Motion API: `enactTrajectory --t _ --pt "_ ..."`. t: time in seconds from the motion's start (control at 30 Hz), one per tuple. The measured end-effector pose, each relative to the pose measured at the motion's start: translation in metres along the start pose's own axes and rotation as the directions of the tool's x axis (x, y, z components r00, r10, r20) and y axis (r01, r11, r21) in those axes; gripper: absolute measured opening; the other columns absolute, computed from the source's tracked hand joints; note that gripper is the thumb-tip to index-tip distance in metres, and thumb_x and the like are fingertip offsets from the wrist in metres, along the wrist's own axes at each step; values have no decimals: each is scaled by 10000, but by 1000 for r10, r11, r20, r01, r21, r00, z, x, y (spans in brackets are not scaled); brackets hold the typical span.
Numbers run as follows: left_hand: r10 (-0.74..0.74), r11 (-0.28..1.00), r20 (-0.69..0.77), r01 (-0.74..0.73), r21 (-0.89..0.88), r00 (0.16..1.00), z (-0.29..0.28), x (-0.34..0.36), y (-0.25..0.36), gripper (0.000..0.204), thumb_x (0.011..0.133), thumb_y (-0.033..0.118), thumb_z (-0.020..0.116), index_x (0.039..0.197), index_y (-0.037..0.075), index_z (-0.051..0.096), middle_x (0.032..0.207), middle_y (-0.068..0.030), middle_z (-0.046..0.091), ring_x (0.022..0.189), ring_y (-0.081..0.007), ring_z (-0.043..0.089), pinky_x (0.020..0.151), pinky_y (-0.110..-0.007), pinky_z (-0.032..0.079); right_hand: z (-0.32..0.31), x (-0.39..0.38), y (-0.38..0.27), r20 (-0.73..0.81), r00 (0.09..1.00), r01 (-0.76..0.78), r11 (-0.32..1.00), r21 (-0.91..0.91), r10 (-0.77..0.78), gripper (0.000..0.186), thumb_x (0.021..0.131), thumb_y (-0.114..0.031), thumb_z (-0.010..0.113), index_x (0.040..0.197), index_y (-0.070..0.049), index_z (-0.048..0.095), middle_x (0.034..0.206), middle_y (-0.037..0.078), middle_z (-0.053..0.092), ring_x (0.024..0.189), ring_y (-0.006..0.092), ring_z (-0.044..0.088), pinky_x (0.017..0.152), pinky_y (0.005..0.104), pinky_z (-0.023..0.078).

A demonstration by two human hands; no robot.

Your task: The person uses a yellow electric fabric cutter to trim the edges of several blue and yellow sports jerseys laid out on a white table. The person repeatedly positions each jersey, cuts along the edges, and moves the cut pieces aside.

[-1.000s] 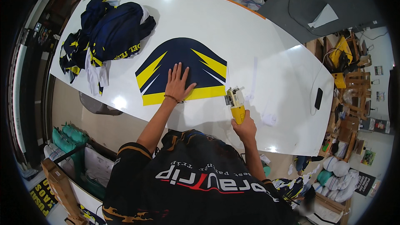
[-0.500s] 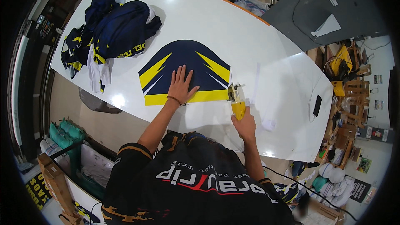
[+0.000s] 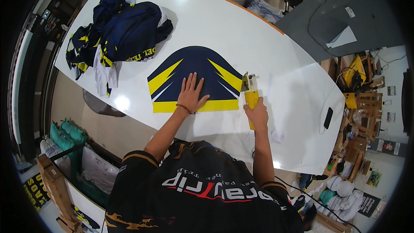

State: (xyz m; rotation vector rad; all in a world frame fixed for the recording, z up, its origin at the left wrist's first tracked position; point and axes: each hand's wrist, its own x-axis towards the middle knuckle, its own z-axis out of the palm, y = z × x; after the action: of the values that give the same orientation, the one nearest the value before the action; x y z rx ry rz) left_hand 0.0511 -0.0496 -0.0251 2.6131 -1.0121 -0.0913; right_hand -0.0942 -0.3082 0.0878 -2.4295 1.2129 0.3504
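Note:
A sleeve-shaped fabric panel (image 3: pixel 194 67), navy with yellow and white streaks and a yellow band along its near edge, lies flat on the white table (image 3: pixel 142 123). My left hand (image 3: pixel 191 93) rests on its middle, palm down with the fingers spread. In my right hand (image 3: pixel 257 114) is a yellow electric fabric cutter (image 3: pixel 252 99), gripped round its body. The cutter's metal head is at the panel's right edge, near the upper right corner; its blade is too small to make out.
A heap of navy, yellow and white fabric (image 3: pixel 129 32) lies at the table's far left. A phone (image 3: pixel 328 118) with a white cable is near the right edge. White scraps (image 3: pixel 278 136) lie right of the cutter. A grey table (image 3: pixel 358 17) adjoins at the far right.
My right hand has carried the cutter away from me along the panel's right edge, from its lower corner to near its upper one. My left hand stays on the fabric.

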Motion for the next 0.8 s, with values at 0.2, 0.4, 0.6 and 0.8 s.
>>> enactTrajectory --t 0.2,0.4,0.6,0.8 --pt "-10 1000 -64 8 -27 998 2 1 -1 832 998 629 521 1598 61 420 1700 -286 219 1598 -424 171 1289 -577 116 -4 46 -13 -64 998 16 1000 -10 -16 673 801 -451 782 1288 -80 502 1123 259 722 1049 468 709 887 557 576" --pt "-419 908 -221 400 -127 881 -26 -4 -6 913 918 600 678 1577 24 419 1643 -262 322 1521 -451 286 1248 -579 216 12 57 29 -41 992 123 794 595 -123 449 822 -215 822 1169 4 640 937 116 696 812 243 688 736 382 573" --pt "-517 856 -231 489 -168 824 -47 -31 -68 310 968 165 644 1269 124 707 1329 -114 655 1138 -346 653 875 -448 582 -2 0 53 38 994 28 577 817 -101 294 885 -146 764 1104 -22 612 833 72 621 594 201 637 538 333 548" --pt "-464 863 -812 387 -325 354 -164 -39 -194 231 873 -17 682 1059 68 790 880 -110 724 748 -253 680 688 -365 530 -23 -44 113 -79 996 44 567 823 38 283 898 -124 741 1126 -14 615 843 77 620 612 203 629 538 333 549"
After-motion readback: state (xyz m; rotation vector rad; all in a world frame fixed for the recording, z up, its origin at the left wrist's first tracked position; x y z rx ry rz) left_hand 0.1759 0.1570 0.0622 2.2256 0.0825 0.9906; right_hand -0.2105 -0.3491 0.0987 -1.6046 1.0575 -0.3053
